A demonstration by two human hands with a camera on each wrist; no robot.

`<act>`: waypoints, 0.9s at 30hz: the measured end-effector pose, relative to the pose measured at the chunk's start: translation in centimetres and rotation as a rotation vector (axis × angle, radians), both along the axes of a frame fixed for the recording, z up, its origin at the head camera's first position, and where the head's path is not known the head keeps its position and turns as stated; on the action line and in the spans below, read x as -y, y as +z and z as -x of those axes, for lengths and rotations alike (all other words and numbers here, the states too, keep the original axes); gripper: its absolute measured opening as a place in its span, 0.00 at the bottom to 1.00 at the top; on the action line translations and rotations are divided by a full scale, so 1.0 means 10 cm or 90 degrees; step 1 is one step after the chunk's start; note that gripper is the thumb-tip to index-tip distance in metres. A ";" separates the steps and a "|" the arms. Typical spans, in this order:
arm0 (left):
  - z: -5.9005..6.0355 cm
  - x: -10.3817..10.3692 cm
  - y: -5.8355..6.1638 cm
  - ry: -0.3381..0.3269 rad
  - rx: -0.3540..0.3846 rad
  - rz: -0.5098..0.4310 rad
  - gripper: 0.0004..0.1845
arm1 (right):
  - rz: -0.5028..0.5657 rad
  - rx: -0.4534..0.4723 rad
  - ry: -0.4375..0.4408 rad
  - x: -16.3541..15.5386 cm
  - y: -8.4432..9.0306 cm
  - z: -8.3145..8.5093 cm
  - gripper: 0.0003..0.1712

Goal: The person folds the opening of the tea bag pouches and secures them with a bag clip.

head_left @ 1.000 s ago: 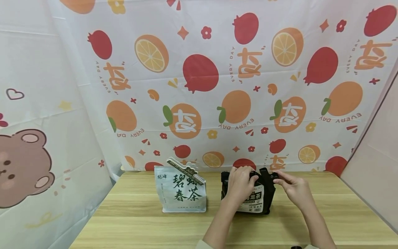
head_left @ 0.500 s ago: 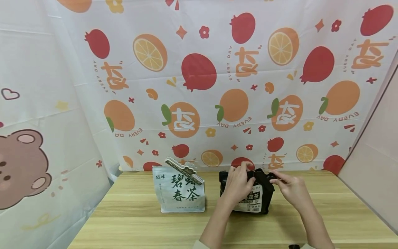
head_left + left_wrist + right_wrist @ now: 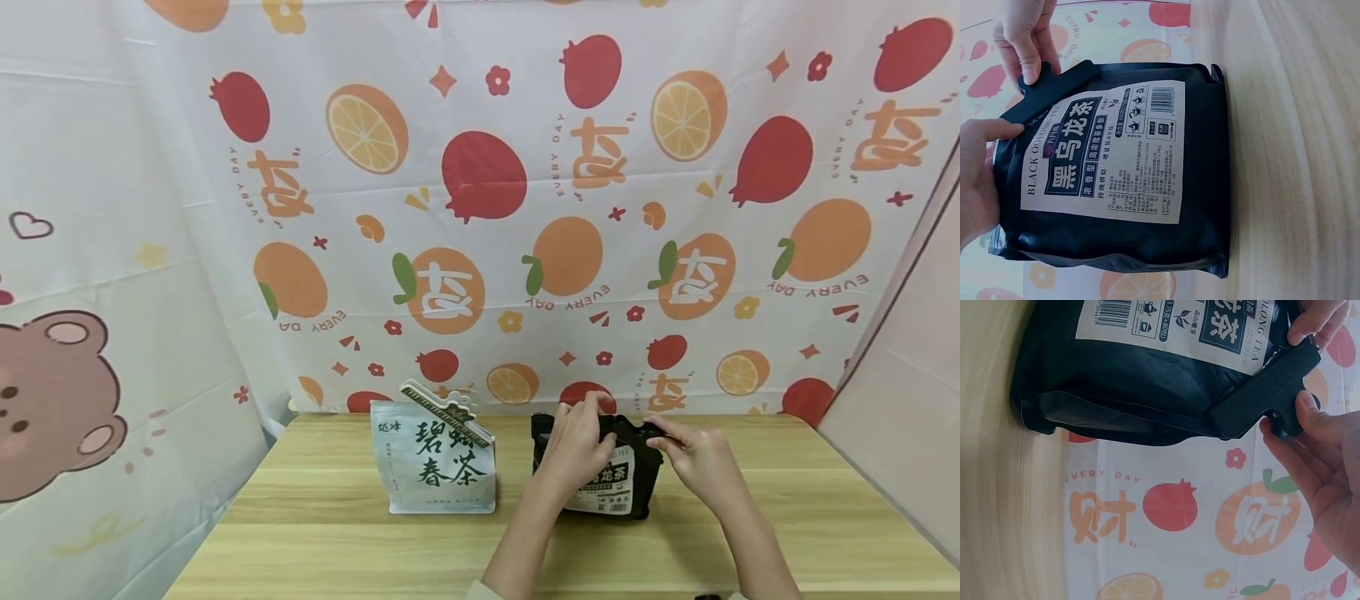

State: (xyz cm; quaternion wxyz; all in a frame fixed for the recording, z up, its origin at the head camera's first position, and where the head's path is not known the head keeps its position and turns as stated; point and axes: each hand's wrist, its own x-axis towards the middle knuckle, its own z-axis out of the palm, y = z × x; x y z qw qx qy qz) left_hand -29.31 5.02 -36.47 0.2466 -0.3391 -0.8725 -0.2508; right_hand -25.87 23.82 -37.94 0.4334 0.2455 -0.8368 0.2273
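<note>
A black tea pouch with a white label stands upright on the table, right of centre in the head view. My left hand pinches its top edge near the middle; in the left wrist view that hand is at the left. My right hand pinches the handles of a black bag clip between thumb and fingers. The clip lies slanted over the right-hand corner of the pouch's top. Its far end almost meets my left thumb. How far the pouch edge sits inside the clip is hidden.
To the left on the table stands a pale blue tea pouch with a white-and-dark clip slanted across its top corner. A fruit-print curtain hangs behind the wooden table. A small dark object shows at the bottom edge.
The black clip has turned from nearly upright to lying along the pouch's top right edge. My right hand has shifted slightly left with it; the left hand keeps its hold.
</note>
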 end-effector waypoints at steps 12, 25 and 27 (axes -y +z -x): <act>0.00 -0.01 0.01 -0.007 0.014 0.016 0.19 | -0.020 0.019 -0.013 0.01 0.02 -0.06 0.23; -0.01 -0.01 0.00 -0.007 -0.033 0.015 0.16 | -0.040 0.093 -0.053 0.03 0.05 -0.09 0.23; -0.01 -0.01 -0.02 -0.006 -0.052 0.010 0.15 | -0.040 0.123 -0.062 0.04 0.05 -0.09 0.22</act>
